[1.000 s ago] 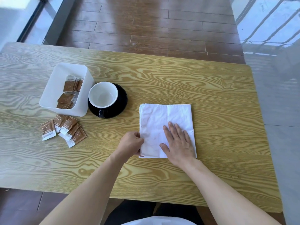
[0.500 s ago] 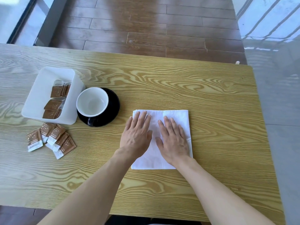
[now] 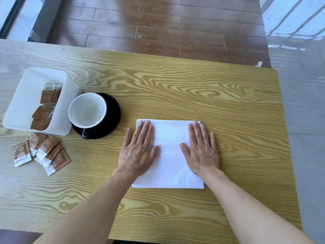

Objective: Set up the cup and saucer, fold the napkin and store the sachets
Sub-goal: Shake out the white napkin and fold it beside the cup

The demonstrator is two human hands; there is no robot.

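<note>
A white folded napkin (image 3: pixel 169 155) lies flat on the wooden table (image 3: pixel 193 88). My left hand (image 3: pixel 139 150) presses palm-down on its left edge and my right hand (image 3: pixel 200 152) presses palm-down on its right edge, fingers spread. A white-lined cup (image 3: pixel 87 110) sits on a black saucer (image 3: pixel 112 111) to the left. Beside it stands a white bin (image 3: pixel 22 101) with several brown sachets inside (image 3: pixel 46 106). More brown sachets (image 3: pixel 42 152) lie loose on the table in front of the bin.
The table's far edge borders a dark wooden floor (image 3: pixel 158 29). Its right edge meets a grey tiled floor (image 3: pixel 302 120). Bare tabletop stretches behind and to the right of the napkin.
My hands have slid apart from the napkin's middle to its left and right edges, smoothing it flat. One second ago my left hand gripped the napkin's left edge.
</note>
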